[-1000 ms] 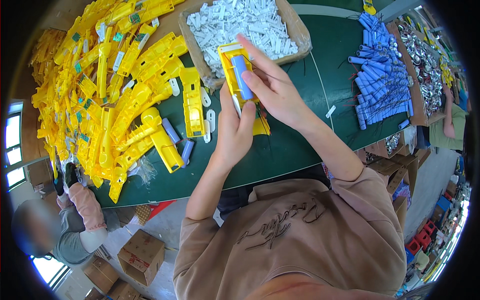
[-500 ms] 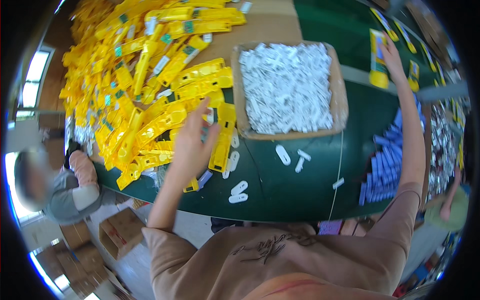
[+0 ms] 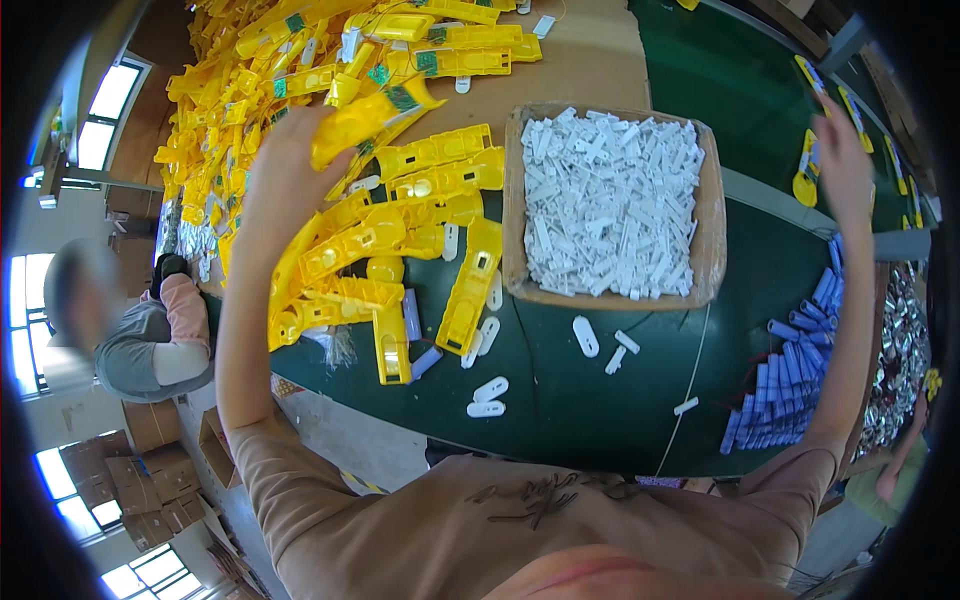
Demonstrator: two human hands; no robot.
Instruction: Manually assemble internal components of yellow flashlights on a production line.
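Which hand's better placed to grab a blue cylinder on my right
Probably your right hand: it's much nearer the blue cylinders; your left hand is farther off, holding a yellow shell.

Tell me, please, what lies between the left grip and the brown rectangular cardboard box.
In the head view, mostly long yellow plastic shells lie between the left grip and the box.

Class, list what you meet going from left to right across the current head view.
Co-worker's pink cloth sleeve → wearer's bare left hand → one long yellow plastic casing → open brown cardboard box of small white plastic pieces → bare right hand.
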